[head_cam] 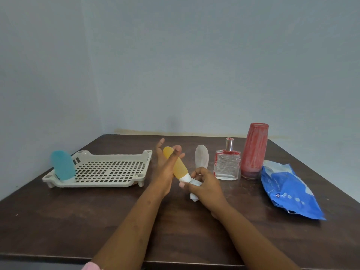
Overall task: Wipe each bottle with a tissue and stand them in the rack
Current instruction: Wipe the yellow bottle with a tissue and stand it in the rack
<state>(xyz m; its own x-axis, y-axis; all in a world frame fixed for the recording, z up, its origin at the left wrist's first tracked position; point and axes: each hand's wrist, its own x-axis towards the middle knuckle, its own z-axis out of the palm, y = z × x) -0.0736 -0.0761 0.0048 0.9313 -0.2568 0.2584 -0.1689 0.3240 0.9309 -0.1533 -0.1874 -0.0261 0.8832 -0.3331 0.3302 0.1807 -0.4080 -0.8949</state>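
Mid-frame: left hand (165, 168) holds the yellow bottle (178, 165) off the counter (78, 221), tilted, white cap (185, 178) pointing down-right. Fingers lie across the body, only lightly curled, thumb sticking up clear of it.

Right hand (207, 185) has its fingers curled round a crumpled white tissue (194, 192), with the tissue against the cap end.

Rack (97, 184) sits left of centre – one blue bottle (63, 165) stands in it cap-down, at its left end.

Right of the hands, all standing on the counter: frosted clear bottle (202, 156) just behind the right hand, then glass perfume bottle (227, 167), then tall red bottle (254, 151). Blue tissue pack (288, 191) lies flat at far right, next to the red bottle.
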